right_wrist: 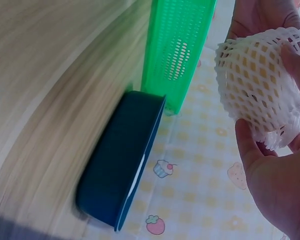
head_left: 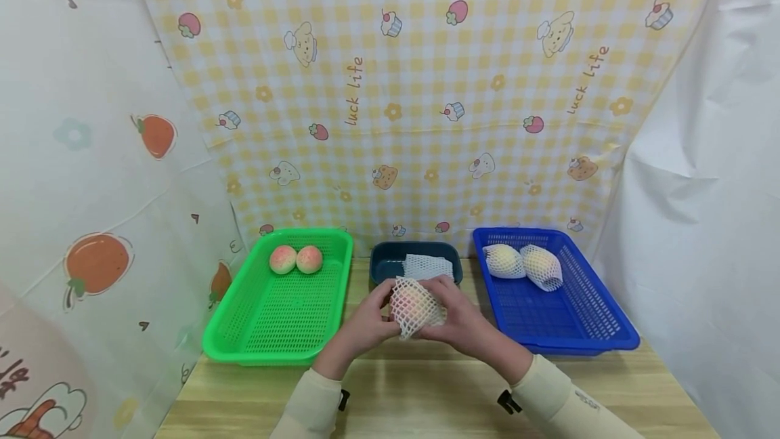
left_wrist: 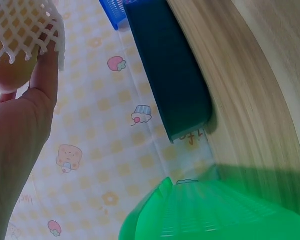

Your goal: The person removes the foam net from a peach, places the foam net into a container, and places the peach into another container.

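Note:
Both hands hold a peach (head_left: 407,302) partly covered by a white foam net (head_left: 420,322), raised above the table just in front of the small dark container. My left hand (head_left: 368,318) grips it from the left; in the left wrist view, the net's open edge hangs over the bare pinkish end of the peach (left_wrist: 12,75), near my fingers. From the right, my right hand (head_left: 458,314) grips the netted side, with fingers and thumb spread round the net (right_wrist: 260,82) in the right wrist view. The palm sides are partly hidden.
A green basket (head_left: 277,351) on the left holds two bare peaches (head_left: 296,259). The dark teal container (head_left: 385,249) in the middle holds white foam nets (head_left: 428,265). On the right, a blue basket (head_left: 530,320) holds two netted peaches (head_left: 523,265). A patterned cloth hangs behind.

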`<act>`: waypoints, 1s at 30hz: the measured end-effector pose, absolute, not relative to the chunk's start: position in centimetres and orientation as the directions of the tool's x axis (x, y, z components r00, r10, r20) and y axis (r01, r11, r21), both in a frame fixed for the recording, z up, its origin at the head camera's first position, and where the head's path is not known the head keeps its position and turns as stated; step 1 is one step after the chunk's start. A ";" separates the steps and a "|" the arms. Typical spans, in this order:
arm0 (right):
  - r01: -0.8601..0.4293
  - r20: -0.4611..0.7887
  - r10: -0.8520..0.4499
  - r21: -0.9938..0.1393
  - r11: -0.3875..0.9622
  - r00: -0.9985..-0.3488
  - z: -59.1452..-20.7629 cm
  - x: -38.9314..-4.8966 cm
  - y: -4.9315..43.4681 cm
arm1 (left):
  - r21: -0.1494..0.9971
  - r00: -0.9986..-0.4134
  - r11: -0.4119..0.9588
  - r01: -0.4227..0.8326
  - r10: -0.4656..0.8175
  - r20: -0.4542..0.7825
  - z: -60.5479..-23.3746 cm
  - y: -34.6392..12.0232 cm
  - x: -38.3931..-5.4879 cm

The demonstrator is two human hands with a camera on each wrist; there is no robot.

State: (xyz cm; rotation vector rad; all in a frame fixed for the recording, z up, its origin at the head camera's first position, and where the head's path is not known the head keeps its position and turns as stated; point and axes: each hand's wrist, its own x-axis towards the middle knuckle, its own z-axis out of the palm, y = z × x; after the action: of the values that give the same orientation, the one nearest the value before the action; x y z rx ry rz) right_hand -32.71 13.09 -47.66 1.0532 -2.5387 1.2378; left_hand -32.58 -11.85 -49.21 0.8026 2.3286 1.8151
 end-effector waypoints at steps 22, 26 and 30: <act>-0.745 0.562 -0.495 -0.559 0.364 -0.663 -47.2 -32.7 13.2 | 0.911 -0.871 0.161 0.380 0.395 0.293 -48.8 -12.6 -32.2; -0.738 0.570 -0.476 -0.578 0.347 -0.670 -47.3 -32.9 13.3 | 0.912 -0.877 0.170 0.374 0.384 0.288 -48.8 -12.9 -32.0; -0.739 0.578 -0.466 -0.583 0.338 -0.670 -47.4 -32.9 13.2 | 0.917 -0.884 0.169 0.362 0.375 0.280 -48.8 -13.1 -32.0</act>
State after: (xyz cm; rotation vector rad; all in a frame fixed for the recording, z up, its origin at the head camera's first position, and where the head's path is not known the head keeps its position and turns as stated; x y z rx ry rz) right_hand -32.91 13.18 -47.36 1.0745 -2.2987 1.2492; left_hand -32.00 -13.11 -48.80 0.7551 2.3934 1.8717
